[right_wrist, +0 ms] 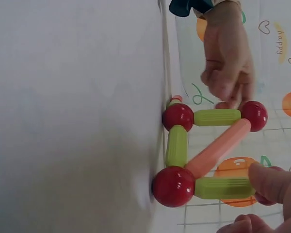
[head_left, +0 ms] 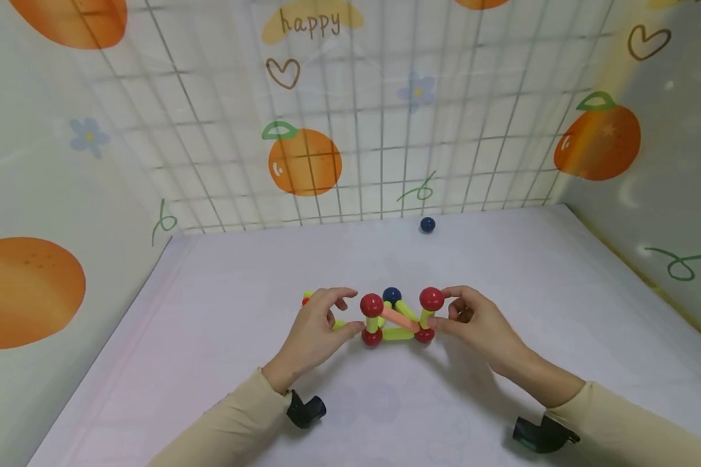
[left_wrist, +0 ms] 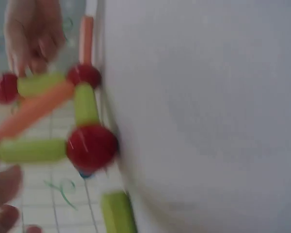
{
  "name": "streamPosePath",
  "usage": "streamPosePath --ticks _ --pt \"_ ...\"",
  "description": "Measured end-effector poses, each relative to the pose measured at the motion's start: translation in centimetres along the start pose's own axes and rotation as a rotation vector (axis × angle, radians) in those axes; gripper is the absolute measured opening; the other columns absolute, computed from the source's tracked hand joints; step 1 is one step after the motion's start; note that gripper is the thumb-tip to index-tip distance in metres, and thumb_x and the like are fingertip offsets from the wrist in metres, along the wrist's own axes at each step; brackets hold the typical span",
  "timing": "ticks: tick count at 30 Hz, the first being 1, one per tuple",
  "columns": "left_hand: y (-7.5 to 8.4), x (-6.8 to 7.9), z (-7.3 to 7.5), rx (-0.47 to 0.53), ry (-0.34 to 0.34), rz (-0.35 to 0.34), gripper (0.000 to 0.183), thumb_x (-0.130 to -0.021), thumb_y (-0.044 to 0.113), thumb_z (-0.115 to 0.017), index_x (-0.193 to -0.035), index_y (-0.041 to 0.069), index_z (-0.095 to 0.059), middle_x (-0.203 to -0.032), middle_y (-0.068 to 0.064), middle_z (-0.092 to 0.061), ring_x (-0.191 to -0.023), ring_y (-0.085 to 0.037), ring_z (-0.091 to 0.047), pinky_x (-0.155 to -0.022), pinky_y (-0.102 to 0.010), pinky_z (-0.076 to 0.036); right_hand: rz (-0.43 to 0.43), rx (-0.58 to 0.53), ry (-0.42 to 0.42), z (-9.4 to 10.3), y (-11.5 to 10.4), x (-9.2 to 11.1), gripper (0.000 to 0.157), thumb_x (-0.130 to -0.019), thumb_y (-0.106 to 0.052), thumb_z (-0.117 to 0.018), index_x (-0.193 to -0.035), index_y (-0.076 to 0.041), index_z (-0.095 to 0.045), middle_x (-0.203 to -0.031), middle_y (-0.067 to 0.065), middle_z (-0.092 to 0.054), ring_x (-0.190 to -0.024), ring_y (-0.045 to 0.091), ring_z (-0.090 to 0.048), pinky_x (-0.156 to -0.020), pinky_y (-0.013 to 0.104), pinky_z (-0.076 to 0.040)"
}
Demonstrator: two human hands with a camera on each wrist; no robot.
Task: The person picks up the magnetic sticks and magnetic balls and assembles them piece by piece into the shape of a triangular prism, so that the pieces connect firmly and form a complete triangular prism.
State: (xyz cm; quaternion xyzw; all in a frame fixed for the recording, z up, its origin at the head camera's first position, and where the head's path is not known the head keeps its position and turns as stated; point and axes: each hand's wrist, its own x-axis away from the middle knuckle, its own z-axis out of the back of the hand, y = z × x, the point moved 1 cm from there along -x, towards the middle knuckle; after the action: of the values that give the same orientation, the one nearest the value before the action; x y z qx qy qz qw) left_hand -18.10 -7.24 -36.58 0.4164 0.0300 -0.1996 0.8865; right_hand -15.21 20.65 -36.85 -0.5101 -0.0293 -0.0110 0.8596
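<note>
A magnetic rod-and-ball frame (head_left: pixel 398 334) stands on the table, with red balls at its corners. Green rods form its base and two uprights, and an orange rod (right_wrist: pixel 218 148) slants across from an upper ball to a lower one. Behind it a dark blue ball (head_left: pixel 392 296) joins green rods. My right hand (head_left: pixel 481 327) pinches the right green upright rod (right_wrist: pixel 223 188) near its top red ball (head_left: pixel 431 299). Beside the left upright is my left hand (head_left: pixel 321 321), thumb and fingers spread apart near the upper red ball (head_left: pixel 371 305).
A loose dark blue ball (head_left: pixel 428 225) lies at the back of the table. Green and red pieces (head_left: pixel 306 298) show partly behind the left hand. Another orange rod (left_wrist: pixel 86 39) lies beyond the frame in the left wrist view. A patterned curtain over a wire grid (head_left: pixel 374 130) borders the back.
</note>
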Motion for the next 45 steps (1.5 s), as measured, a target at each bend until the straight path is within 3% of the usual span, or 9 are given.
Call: streamPosePath --ticks 2,6,9,12,19,30,38,45 --pt "-1.0 -0.3 0.4 -0.074 0.001 0.031 0.047 -0.083 0.018 -0.078 -0.126 0.013 -0.062 -0.105 -0.012 -0.061 -0.079 -0.018 -0.051 -0.069 -0.027 -0.043 0.021 -0.026 0.006 0.3 -0.3 0.1 0.058 -0.083 -0.028 -0.079 -0.131 -0.009 -0.053 -0.089 0.007 -0.050 -0.081 0.019 -0.049 -0.060 0.022 -0.044" --pt "-3.4 -1.0 1.3 -0.180 -0.005 0.170 0.044 -0.085 0.018 -0.073 -0.126 0.010 -0.062 -0.108 -0.013 -0.060 -0.096 -0.023 -0.056 -0.081 -0.034 -0.047 0.032 -0.054 0.004 0.6 -0.5 0.2 0.056 -0.084 -0.026 -0.079 -0.132 -0.011 -0.054 -0.090 0.006 -0.049 -0.079 0.016 -0.049 -0.060 0.021 -0.044" --pt "-5.1 -1.4 2.0 -0.221 -0.018 0.261 0.043 -0.086 0.018 -0.069 -0.127 0.008 -0.061 -0.111 -0.015 -0.059 -0.098 -0.025 -0.055 -0.085 -0.037 -0.047 0.025 -0.074 -0.005 0.6 -0.6 0.2 0.056 -0.084 -0.024 -0.078 -0.133 -0.011 -0.054 -0.090 0.006 -0.049 -0.080 0.016 -0.049 -0.060 0.021 -0.044" --pt "-6.1 -1.6 2.6 -0.241 -0.039 0.290 0.043 -0.084 0.012 -0.065 -0.127 0.006 -0.061 -0.111 -0.017 -0.058 -0.096 -0.026 -0.054 -0.082 -0.038 -0.046 0.021 -0.083 -0.013 0.4 -0.6 0.2 0.057 -0.084 -0.025 -0.078 -0.134 -0.012 -0.054 -0.091 0.006 -0.049 -0.081 0.017 -0.048 -0.060 0.021 -0.044" --pt "-6.7 -1.7 3.0 -0.255 -0.059 0.274 0.035 -0.079 0.006 -0.063 -0.114 0.006 -0.061 -0.109 -0.017 -0.057 -0.094 -0.026 -0.053 -0.081 -0.037 -0.045 0.005 -0.076 -0.015 0.2 -0.8 0.1 0.058 -0.084 -0.025 -0.079 -0.134 -0.012 -0.053 -0.091 0.006 -0.050 -0.083 0.019 -0.048 -0.060 0.022 -0.044" --pt "-6.7 -1.5 2.9 -0.308 -0.139 0.272 0.021 -0.082 0.015 -0.073 -0.100 0.010 -0.065 -0.096 -0.011 -0.053 -0.084 -0.021 -0.049 -0.073 -0.030 -0.039 0.011 -0.084 -0.018 0.1 -0.9 0.2 0.057 -0.084 -0.025 -0.079 -0.133 -0.011 -0.054 -0.091 0.006 -0.050 -0.081 0.018 -0.048 -0.060 0.021 -0.044" --pt "-5.8 -0.9 3.4 -0.375 -0.157 0.221 0.018 -0.080 0.015 -0.080 -0.094 0.014 -0.068 -0.089 -0.002 -0.066 -0.079 -0.016 -0.054 -0.074 -0.031 -0.044 0.015 -0.084 -0.019 0.1 -0.7 0.1 0.058 -0.084 -0.027 -0.079 -0.134 -0.011 -0.054 -0.090 0.006 -0.050 -0.082 0.018 -0.048 -0.060 0.022 -0.044" --pt "-5.1 0.1 3.9 -0.438 -0.160 0.175 0.016 -0.078 0.012 -0.081 -0.091 0.015 -0.072 -0.083 0.001 -0.064 -0.077 -0.015 -0.053 -0.073 -0.031 -0.046 0.020 -0.091 -0.028 0.1 -0.6 0.2 0.059 -0.084 -0.029 -0.078 -0.134 -0.010 -0.054 -0.091 0.005 -0.050 -0.081 0.016 -0.047 -0.060 0.022 -0.043"
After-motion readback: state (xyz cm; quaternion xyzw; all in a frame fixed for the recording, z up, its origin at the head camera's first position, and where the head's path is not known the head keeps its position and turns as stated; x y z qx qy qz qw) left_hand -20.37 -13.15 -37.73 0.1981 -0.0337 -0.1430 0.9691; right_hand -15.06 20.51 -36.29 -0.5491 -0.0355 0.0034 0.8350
